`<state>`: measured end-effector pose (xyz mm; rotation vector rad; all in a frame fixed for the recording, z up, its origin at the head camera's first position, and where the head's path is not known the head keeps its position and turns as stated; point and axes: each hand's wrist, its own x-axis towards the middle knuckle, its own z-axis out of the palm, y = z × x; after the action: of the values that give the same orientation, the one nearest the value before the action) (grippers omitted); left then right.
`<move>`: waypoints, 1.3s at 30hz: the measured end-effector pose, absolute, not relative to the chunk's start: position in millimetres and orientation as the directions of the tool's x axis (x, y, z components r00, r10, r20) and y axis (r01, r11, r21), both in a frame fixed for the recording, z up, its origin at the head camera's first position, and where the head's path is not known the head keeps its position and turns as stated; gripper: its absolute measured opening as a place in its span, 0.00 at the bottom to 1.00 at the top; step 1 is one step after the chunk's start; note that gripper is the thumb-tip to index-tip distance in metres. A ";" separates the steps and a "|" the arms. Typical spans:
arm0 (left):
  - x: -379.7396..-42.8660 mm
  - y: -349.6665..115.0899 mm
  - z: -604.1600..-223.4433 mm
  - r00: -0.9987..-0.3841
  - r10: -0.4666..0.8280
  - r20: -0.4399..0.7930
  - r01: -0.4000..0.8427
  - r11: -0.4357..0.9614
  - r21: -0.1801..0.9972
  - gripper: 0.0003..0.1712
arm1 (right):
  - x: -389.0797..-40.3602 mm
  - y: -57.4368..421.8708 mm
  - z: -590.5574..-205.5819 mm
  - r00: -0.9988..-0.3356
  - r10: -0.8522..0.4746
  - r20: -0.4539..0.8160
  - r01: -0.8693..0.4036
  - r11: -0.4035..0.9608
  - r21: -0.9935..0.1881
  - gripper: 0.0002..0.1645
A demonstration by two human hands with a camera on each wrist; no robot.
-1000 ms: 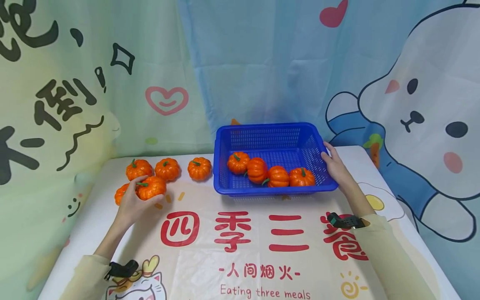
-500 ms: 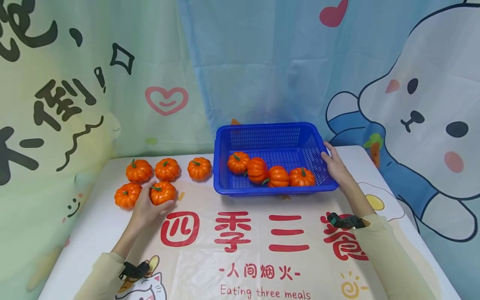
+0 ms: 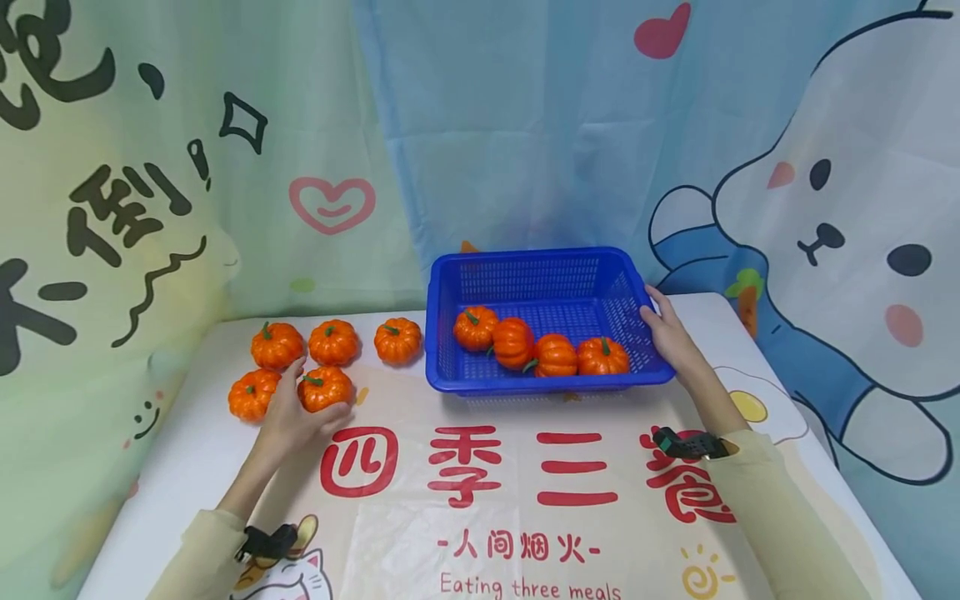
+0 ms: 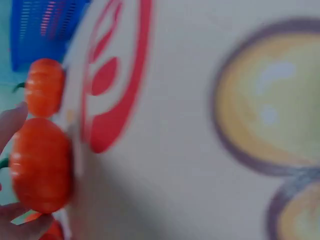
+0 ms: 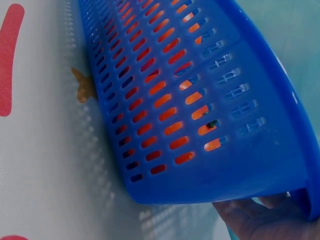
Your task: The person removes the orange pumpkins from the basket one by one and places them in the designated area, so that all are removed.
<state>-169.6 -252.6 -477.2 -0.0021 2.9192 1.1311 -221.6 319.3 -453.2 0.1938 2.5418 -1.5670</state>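
Observation:
In the head view, my left hand (image 3: 288, 412) is around a small orange pumpkin (image 3: 326, 388) at the left of the table, fingers spread on its far side and thumb a little off its near side. That pumpkin (image 4: 42, 165) stands upright at table level. The thumb (image 4: 12, 122) lies just beyond it in the left wrist view. My right hand (image 3: 669, 333) grips the right end of a blue plastic basket (image 3: 551, 383), with the fingers (image 5: 240, 215) partly hidden by its wall. Several pumpkins lie in a row inside the basket.
Behind the left hand's pumpkin stand a back-left pumpkin (image 3: 277, 346), another beside it (image 3: 333, 342) and one near the basket (image 3: 398, 341). A further pumpkin (image 3: 253, 396) sits left of the hand. A printed curtain (image 3: 487, 150) hangs behind the table.
My left hand has brought the pumpkin rightward and down to the table in front of the others, then its thumb and fingers have spread slightly. The right hand and basket stay put.

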 end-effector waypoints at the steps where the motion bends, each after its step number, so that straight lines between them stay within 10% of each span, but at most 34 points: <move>1: -168.2 -252.2 -473.6 -1.000 0.002 0.027 0.019 0.747 0.665 0.60 | -221.7 319.4 -453.5 -0.981 0.031 -0.191 0.184 0.445 -0.876 0.37; 7: -156.7 -245.1 -444.1 -0.975 0.035 0.220 0.170 0.753 0.636 0.51 | -222.0 319.4 -453.5 -0.983 0.025 -0.184 0.176 0.444 -0.878 0.38; 39: -128.0 -124.8 -401.3 -0.845 0.532 0.052 0.332 0.447 0.830 0.46 | -220.5 318.6 -453.2 -0.980 0.035 -0.198 0.192 0.459 -0.867 0.37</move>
<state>-128.0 -124.8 -401.3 0.7531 2.4816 1.3504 -220.5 318.6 -453.2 0.1999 2.5510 -1.5464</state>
